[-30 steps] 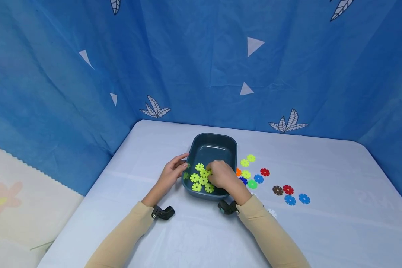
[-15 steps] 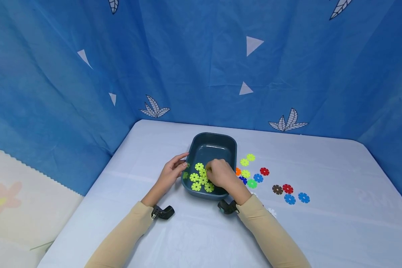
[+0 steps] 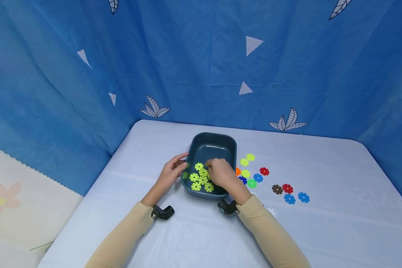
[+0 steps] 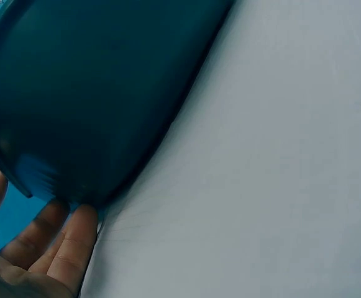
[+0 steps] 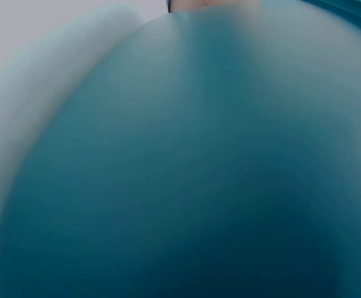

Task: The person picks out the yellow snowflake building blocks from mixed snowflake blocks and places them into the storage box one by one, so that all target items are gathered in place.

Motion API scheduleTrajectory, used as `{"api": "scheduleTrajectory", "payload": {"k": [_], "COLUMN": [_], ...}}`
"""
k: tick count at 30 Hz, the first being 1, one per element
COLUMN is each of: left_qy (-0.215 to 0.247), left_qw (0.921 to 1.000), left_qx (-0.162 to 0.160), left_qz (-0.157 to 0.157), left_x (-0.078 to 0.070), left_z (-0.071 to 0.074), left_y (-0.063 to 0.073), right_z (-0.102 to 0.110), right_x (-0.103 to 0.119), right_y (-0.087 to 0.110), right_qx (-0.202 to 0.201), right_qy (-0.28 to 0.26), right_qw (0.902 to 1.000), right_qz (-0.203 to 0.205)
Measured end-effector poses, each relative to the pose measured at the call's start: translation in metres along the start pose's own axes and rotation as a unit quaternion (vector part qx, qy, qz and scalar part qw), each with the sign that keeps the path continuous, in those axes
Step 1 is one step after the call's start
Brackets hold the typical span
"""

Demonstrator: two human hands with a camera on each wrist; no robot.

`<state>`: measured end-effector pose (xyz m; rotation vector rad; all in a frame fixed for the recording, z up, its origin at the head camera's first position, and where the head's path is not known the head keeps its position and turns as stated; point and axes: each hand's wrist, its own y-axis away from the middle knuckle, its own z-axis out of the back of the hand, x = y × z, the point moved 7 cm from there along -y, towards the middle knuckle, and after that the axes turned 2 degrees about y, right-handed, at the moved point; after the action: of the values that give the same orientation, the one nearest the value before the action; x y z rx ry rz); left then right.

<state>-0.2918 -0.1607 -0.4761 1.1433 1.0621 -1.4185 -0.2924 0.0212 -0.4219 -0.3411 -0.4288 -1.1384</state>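
A dark blue-green bin (image 3: pixel 211 150) stands on the table, with several yellow-green notched plastic discs (image 3: pixel 195 186) in its near left part. My left hand (image 3: pixel 170 173) is at the bin's left side; in the left wrist view its fairly straight fingers (image 4: pixel 73 248) touch the outer wall. Inside the bin, my right hand (image 3: pixel 222 173) is over the right edge of the disc cluster with bent fingers. Its fingertips are mostly hidden from the head camera, and I cannot tell whether they pinch a disc. The right wrist view is mostly filled by the blurred bin wall (image 5: pixel 137 155).
Right of the bin lie loose discs: yellow-green (image 3: pixel 250 157), orange (image 3: pixel 238 171), green (image 3: pixel 252 183), red (image 3: pixel 264 171), brown (image 3: pixel 277 189) and light blue (image 3: pixel 303 197). A white disc (image 3: pixel 271 212) is partly behind the right sleeve. A blue curtain (image 3: pixel 194 74) hangs behind the table.
The right hand's index finger has lifted slightly away from the discs, uncovering more of the cluster. The left hand and the bin stay in place.
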Motion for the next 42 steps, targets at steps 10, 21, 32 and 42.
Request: {"api": "scheduleTrajectory", "payload": {"k": [10, 21, 32, 42], "left_qy": [0.006, -0.004, -0.011, -0.013], "left_qw": [0.9999, 0.9996, 0.9998, 0.9999], "left_qx": [-0.002, -0.012, -0.003, 0.0], "left_qz": [0.009, 0.024, 0.015, 0.002], "left_x": [0.002, 0.007, 0.001, -0.002], "left_z": [-0.001, 0.004, 0.003, 0.0], "left_y": [0.0, 0.004, 0.004, 0.005], "right_z": [0.016, 0.045, 0.078, 0.071], "right_x": [-0.008, -0.036, -0.112, -0.165], "right_y": [0.003, 0.012, 0.033, 0.039], "right_qx": [-0.053, -0.074, -0.094, -0.071], "right_qy": [-0.195, -0.306, -0.282, -0.246], "right_qw": [0.9793, 0.9473, 0.9441, 0.9414], "right_qz": [-0.004, -0.058, -0.143, -0.22]}}
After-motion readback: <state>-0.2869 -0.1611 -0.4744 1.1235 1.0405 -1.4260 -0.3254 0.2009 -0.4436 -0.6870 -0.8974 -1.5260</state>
